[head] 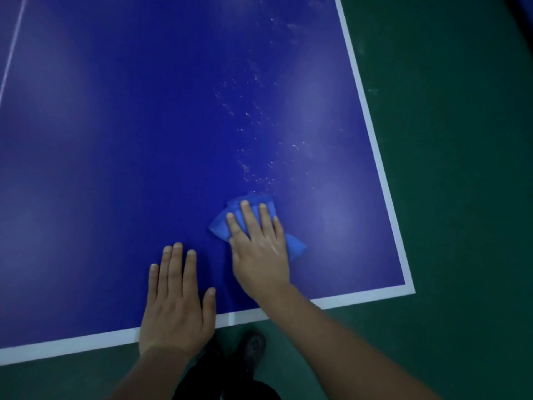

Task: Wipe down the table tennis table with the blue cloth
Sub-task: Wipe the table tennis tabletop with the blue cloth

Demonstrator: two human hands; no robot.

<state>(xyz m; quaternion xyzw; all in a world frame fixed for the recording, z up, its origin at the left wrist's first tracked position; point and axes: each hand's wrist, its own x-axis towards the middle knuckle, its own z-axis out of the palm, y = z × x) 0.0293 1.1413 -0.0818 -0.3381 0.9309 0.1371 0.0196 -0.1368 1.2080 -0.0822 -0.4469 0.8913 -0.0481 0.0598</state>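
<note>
right hand [261, 249] flat on blue cloth [295, 246] | left hand [176, 301] flat on table [115, 140]

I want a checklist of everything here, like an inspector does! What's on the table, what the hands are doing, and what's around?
Surface: table tennis table, blue with white edge lines; pale specks run up from the cloth toward the far right edge.
Job's things: blue cloth, bunched, lying on the table near the right corner.
Clutter: nothing seen.
Hands: right hand flat on the cloth, fingers straight, pressing it; left hand flat on the bare table near the front edge.
Cables: nothing seen.
Surroundings: green floor beside and in front of the table; a dark shoe below the front edge.
</note>
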